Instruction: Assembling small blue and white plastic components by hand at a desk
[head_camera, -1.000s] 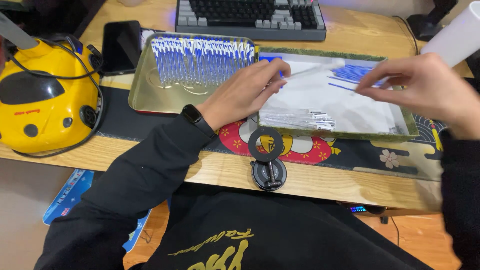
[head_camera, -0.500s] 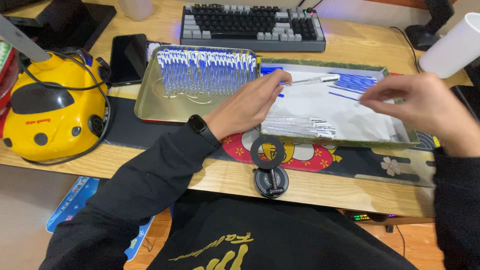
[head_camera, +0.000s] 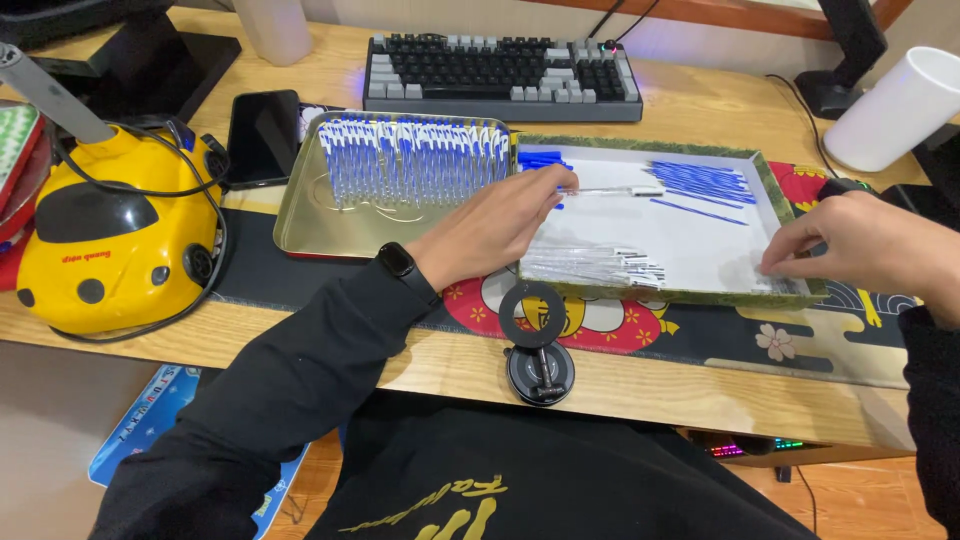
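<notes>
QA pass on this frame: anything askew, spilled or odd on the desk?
Nothing spilled or damaged. One oddity: a single pen lies crosswise in the box, by the left hand, while the blue refills and clear tubes lie in piles. Pens in the gold tray are neatly rowed. The right hand rests at the box's corner.

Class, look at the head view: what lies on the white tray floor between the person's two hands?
In the head view, a bundle of clear sleeves lies between left hand and right hand; the rest of the white tray floor there is bare.
</notes>
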